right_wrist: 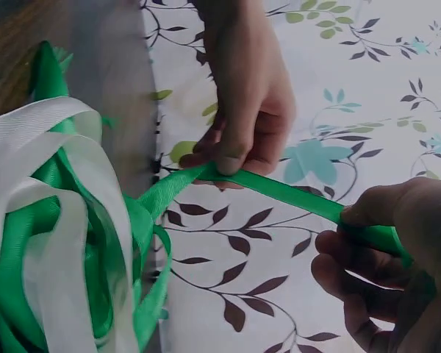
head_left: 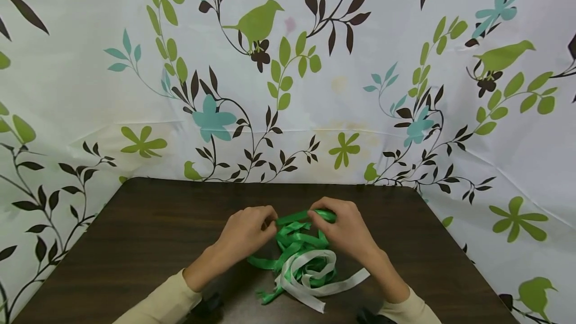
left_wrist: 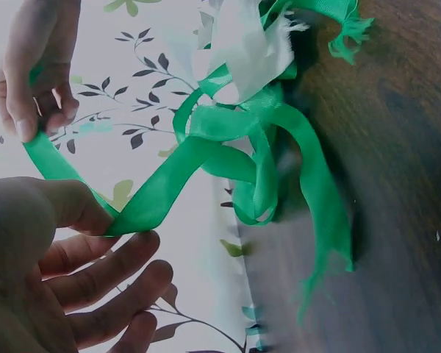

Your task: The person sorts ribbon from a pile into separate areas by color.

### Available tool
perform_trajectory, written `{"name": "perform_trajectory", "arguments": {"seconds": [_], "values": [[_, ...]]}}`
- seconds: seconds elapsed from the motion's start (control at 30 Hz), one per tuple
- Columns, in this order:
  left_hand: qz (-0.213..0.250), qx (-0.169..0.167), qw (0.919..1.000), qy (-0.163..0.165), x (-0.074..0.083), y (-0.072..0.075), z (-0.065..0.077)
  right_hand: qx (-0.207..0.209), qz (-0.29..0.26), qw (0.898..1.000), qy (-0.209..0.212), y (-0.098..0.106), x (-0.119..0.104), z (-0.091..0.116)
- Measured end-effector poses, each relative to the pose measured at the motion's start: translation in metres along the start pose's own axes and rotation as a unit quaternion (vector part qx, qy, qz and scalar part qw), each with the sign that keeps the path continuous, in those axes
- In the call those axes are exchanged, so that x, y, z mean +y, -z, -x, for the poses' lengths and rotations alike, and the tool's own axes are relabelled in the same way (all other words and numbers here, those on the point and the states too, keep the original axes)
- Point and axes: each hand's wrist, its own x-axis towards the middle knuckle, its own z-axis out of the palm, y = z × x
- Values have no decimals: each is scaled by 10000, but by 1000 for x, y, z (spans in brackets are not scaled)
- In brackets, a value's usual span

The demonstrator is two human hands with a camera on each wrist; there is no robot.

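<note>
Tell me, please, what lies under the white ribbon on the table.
Loops of green ribbon show under the white ribbon, between its curls; its loose ends reach over the dark table. Whatever the strips and heaped loops cover cannot be seen.

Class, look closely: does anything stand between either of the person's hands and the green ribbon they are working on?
Nothing visible does: the left hand and right hand each pinch the green ribbon directly. The white ribbon lies on the near side of the green heap, away from the pinched stretch.
</note>
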Motion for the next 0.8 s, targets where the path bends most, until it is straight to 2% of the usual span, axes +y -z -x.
{"name": "perform_trajectory", "arguments": {"seconds": [0.23, 0.6, 0.7, 0.8], "values": [[-76, 129, 9999, 37, -1, 6, -1, 449, -105, 9989, 121, 16, 1, -2], [-2, 4, 9997, 229, -10, 4, 0, 773, -208, 9952, -559, 35, 2, 0], [255, -112, 9991, 328, -13, 4, 0, 835, -293, 9935, -714, 38, 3, -1], [1005, -388, 9934, 387, -15, 5, -1, 820, -451, 9921, -829, 41, 0, -2]]}}
